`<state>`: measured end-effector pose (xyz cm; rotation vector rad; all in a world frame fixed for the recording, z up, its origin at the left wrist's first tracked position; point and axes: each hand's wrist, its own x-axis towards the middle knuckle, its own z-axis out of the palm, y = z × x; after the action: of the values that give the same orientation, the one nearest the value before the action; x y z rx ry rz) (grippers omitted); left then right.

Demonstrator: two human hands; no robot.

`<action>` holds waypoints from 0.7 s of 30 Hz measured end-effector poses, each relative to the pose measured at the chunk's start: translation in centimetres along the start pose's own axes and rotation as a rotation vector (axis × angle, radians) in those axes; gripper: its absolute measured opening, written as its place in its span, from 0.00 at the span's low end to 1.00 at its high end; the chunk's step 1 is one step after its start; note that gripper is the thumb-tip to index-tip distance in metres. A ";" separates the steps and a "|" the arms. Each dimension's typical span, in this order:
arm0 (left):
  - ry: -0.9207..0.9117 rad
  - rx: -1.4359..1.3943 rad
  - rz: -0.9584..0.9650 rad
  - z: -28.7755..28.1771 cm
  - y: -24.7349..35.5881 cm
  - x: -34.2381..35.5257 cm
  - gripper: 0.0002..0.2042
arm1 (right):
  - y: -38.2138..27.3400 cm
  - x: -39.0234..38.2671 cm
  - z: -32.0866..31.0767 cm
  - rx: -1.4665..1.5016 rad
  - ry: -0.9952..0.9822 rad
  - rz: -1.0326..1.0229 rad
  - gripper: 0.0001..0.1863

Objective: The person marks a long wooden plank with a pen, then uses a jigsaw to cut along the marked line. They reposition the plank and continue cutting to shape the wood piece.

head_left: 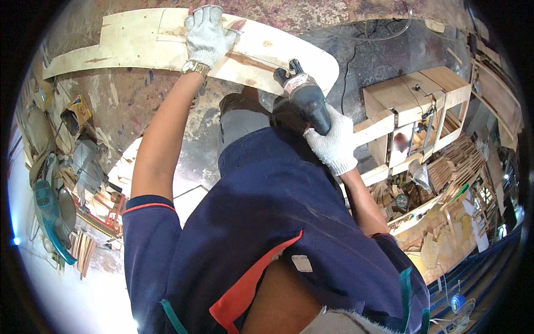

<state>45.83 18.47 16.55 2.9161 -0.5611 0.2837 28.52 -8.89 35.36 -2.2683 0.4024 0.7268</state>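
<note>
A long, curved plywood board (272, 42) lies across the far part of the view, with a rounded right end and a stepped left end. My left hand (208, 36), in a whitish knit glove, rests flat on it, fingertips at the far edge and thumb apart. My right hand (334, 142), also gloved, is wrapped round the rear of a dark handheld power tool (309, 103). The tool's forked front end overlaps the board's near edge; whether it touches the wood I cannot tell. Pencil lines and brown streaks show on the board.
A wooden frame box (411, 94) stands at the right, with a dark cable (348, 69) on the floor beside it. Stacked wood strips (464, 161) lie beyond it. A teal circular saw (50, 209) and an open carton (79, 117) are at the left.
</note>
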 end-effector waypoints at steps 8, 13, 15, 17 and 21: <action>-0.094 0.058 -0.021 0.6 0.0 -0.3 0.41 | -0.4 -0.4 0.7 -0.056 0.111 -0.032 0.23; -0.203 -0.048 -0.081 0.0 0.3 -0.3 0.36 | -0.1 0.0 0.3 0.054 0.028 0.021 0.23; -0.115 -0.149 -0.046 -3.0 1.8 1.0 0.24 | -0.1 -0.2 0.3 0.066 0.032 0.026 0.22; -0.100 -0.142 -0.040 -3.0 1.8 0.9 0.23 | -0.1 -0.2 0.6 0.053 0.048 0.013 0.22; -0.034 -0.209 -0.075 -2.8 1.8 0.8 0.23 | 0.4 -0.1 1.0 0.021 0.077 -0.028 0.21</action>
<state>45.40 17.09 19.61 2.7363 -0.4551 0.1560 27.88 -8.44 34.57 -2.2831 0.4119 0.6195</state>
